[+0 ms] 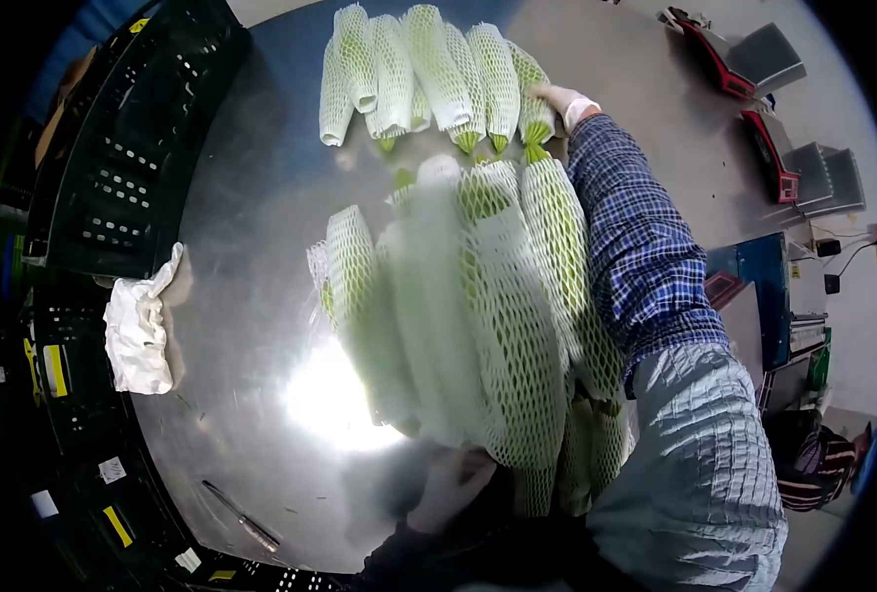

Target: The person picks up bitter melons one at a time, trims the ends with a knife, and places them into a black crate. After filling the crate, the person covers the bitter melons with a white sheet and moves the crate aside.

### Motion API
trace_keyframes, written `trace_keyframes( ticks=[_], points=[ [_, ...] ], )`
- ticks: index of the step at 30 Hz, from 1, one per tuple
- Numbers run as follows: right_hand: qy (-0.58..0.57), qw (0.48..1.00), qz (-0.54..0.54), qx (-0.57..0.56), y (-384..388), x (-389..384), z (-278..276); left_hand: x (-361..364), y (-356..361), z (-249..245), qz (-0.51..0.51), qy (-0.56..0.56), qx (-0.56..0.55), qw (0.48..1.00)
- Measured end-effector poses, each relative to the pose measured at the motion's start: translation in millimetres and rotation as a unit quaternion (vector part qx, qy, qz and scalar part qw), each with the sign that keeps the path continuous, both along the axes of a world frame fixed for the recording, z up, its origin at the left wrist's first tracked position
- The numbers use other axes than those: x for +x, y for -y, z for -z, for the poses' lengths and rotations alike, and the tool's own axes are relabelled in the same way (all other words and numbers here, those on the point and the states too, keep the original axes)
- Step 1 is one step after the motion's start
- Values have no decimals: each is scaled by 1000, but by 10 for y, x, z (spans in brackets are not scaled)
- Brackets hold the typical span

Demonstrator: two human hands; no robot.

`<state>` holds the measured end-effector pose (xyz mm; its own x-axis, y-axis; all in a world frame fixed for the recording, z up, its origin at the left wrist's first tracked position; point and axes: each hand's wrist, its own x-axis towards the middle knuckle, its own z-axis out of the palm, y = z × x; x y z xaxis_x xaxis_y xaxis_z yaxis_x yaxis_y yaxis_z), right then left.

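Observation:
Several long green vegetables in white foam net sleeves (509, 335) lie side by side on a shiny metal table (251, 266). My right hand (564, 102), in a pale glove, reaches to the far row, its fingers closed at the side of the rightmost netted vegetable (529, 84). That vegetable's gathered green tip points toward me. Low in the view, my left hand (450, 488) is gloved and smeared by motion, close to the near end of a blurred netted vegetable (436, 306). Whether it grips this one I cannot tell.
Black perforated crates (127, 138) line the left edge. A crumpled white cloth (140, 326) and a knife (243, 517) lie on the table's left side. Red-and-grey scales (779, 158) stand at the right, and a person in a striped top (806, 464) is farther off.

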<state>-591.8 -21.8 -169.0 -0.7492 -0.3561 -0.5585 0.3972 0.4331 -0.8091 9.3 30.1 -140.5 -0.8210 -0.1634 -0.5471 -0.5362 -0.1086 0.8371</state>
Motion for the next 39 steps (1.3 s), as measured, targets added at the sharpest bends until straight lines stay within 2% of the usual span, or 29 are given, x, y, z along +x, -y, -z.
trace_keyframes(
  ticks=[2,3,7,11,15,16,18,19,21,22,24,26,27,28,30,32,33,34,36,37,38,39],
  points=[
    [60,990,41,-122,-167,-104,65,28,-9,18,-3,-6,-9,1000],
    [72,987,54,-131,-284,-175,56,52,-13,25,-1,-11,-16,1000],
    [21,983,66,-173,-698,402,-774,171,-100,132,7,-76,-42,996],
    [-9,960,-6,-280,-1029,860,-1515,282,-172,-167,24,-124,-46,991],
    [-57,947,-80,-305,-1364,1421,-2116,476,-169,-617,42,-164,-38,985],
    [-58,944,-92,-311,-1433,1541,-2172,502,-116,-784,63,-195,-117,972],
    [-55,938,-122,-319,-1539,2079,-2469,486,-22,-1189,96,-250,-265,926],
    [-74,949,-157,-263,-1603,2426,-2655,497,23,-1437,89,-268,-377,882],
    [-159,933,-268,-178,-1683,2873,-2792,467,103,-1754,41,-289,-593,750],
    [-189,917,-318,-145,-1717,3086,-2798,458,124,-1853,5,-291,-692,661],
    [-237,879,-395,-126,-1750,3655,-2863,472,116,-2252,-7,-204,-767,608],
    [-301,818,-489,-19,-1776,4183,-3147,491,126,-2387,7,-191,-777,600],
    [-341,785,-516,-45,-1791,4364,-3130,507,191,-2342,24,-193,-774,602],
    [-298,785,-543,16,-1802,4564,-3183,545,288,-2073,5,-238,-752,614],
    [-280,789,-545,-42,-1853,4662,-3129,674,256,-1773,-50,-311,-543,778],
    [-103,855,-477,-176,-1968,4749,-3285,861,-11,-1695,-71,-209,-420,880],
    [-58,837,-465,-283,-1999,4663,-3120,890,-123,-1599,-90,-193,-368,905],
    [-81,809,-460,-356,-1978,4717,-3003,914,-222,-1486,-111,-177,-312,927],
    [-256,826,-425,-269,-2008,5001,-2856,956,-360,-1324,-112,-251,-259,926],
    [-331,822,-379,-265,-1920,5139,-2727,965,-461,-1389,-127,-278,-166,938],
    [-199,885,-299,-297,-1939,5317,-2685,998,-494,-1366,-117,-266,-169,942],
    [-172,894,-249,-332,-1907,5424,-2617,1032,-508,-1340,-106,-253,-174,946]
  ],
)
